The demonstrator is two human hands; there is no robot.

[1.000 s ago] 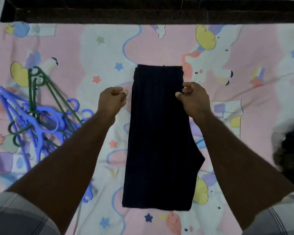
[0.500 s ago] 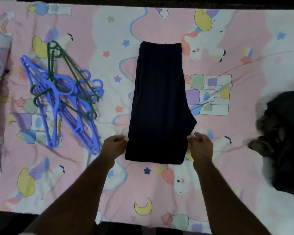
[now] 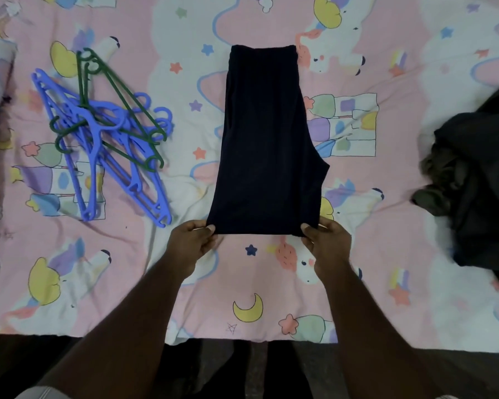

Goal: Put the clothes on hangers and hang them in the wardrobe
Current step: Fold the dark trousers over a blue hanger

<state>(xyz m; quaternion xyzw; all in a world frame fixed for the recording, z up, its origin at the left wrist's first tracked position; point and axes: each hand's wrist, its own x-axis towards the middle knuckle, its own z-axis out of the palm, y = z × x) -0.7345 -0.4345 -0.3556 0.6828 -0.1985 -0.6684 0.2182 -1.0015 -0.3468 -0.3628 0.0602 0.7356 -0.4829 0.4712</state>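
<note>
I see the folded dark trousers (image 3: 267, 145) lying flat on the bedsheet (image 3: 386, 254), stretching away from both hands: my left hand (image 3: 191, 245) and right hand (image 3: 326, 243) each pinch a near corner.

bed: pink cartoon-print sheet (image 3: 386, 240) | floor: dark strip (image 3: 257, 370) at near edge

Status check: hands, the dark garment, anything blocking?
Left hand and right hand pinch near corners of the folded dark garment, flat on the bedsheet. Hangers piled left, untouched. Nothing blocking.
</note>
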